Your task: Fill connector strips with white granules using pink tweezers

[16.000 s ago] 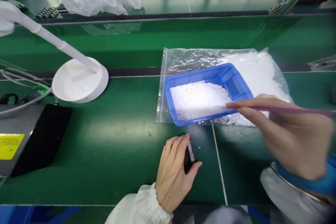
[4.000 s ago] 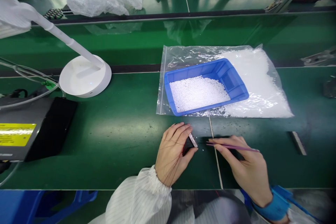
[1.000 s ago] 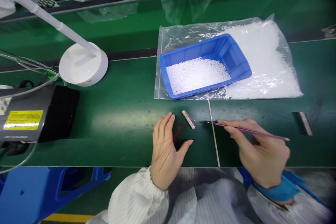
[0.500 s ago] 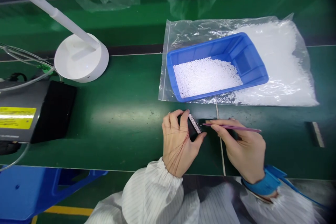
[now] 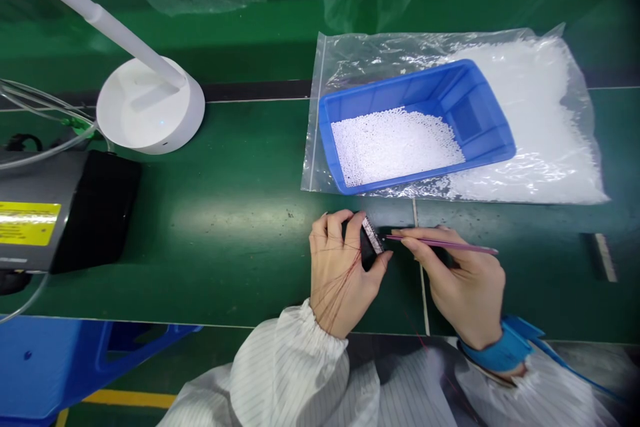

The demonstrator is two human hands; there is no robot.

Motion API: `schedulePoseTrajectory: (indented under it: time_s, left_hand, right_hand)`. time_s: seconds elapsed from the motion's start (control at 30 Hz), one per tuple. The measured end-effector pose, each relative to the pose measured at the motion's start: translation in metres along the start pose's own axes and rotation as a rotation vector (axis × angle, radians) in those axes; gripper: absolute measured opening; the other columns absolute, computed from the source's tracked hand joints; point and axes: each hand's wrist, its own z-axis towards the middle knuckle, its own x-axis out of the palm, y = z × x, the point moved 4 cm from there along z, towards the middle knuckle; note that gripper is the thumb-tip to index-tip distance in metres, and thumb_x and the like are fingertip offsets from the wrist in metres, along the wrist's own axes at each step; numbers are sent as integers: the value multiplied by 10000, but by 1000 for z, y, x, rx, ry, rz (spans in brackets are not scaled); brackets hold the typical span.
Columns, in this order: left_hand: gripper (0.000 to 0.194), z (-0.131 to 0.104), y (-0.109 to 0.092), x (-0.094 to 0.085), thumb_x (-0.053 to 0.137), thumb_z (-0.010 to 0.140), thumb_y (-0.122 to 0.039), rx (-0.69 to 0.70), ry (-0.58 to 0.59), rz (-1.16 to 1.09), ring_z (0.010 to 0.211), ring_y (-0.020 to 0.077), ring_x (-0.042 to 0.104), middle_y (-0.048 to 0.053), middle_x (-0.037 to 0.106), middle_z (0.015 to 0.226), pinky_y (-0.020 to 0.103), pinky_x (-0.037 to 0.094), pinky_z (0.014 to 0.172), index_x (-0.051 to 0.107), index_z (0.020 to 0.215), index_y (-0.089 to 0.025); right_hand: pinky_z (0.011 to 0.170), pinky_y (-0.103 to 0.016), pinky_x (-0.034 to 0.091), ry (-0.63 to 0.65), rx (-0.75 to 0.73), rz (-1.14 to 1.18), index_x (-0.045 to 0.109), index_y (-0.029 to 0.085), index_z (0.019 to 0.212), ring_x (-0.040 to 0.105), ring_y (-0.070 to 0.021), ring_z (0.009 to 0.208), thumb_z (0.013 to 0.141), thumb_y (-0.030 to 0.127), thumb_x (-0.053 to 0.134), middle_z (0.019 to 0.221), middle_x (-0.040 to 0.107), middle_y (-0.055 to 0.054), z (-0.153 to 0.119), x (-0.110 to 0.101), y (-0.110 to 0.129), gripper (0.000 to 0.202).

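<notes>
My left hand (image 5: pixel 343 267) is closed around a small black block with a whitish speckled face (image 5: pixel 373 235), gripped between thumb and fingers on the bench. Thin reddish wires (image 5: pixel 345 280) run over the back of that hand toward the wrist. In my right hand (image 5: pixel 465 280) are pink-purple tweezers (image 5: pixel 450 243), pinched between thumb and fingers. Their tip points left, close to the whitish face; whether it touches cannot be made out. A blue strap (image 5: pixel 507 347) circles the right wrist.
Beyond my hands, a blue bin (image 5: pixel 345 177) of white pellets (image 5: pixel 395 147) rests on a clear zip bag (image 5: pixel 550 127) of white pellets. At left are a white lamp base (image 5: pixel 150 107) and a grey-black device (image 5: pixel 95 213). A small bar (image 5: pixel 606 257) lies at right.
The view has shifted slightly, so the lamp and device sit a little further left. Both hands keep nearly the same hold and position.
</notes>
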Motion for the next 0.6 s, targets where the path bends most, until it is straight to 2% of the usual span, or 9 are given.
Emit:
schedulePoseTrajectory:
  time_s: [0.4,0.6]
  left_hand:
    - [555,-1,1,-1,781,755,-287,19,-2,-13,1079,278,446,108,519,1159,465,465,908,494,1211,-156]
    - [583,0,1,0,795,738,-289,16,2,-11,1075,281,452,105,523,1159,479,474,901,485,1217,-166]
  right_hand:
    - [699,-285,508,-3,-47,12,695,254,929,668,-140,787,870,173,649,893,743,35,-1,1,1,111]
    - [720,-283,514,-37,-33,-1,694,273,945,669,-138,794,861,163,659,893,739,48,-4,-6,-1,142]
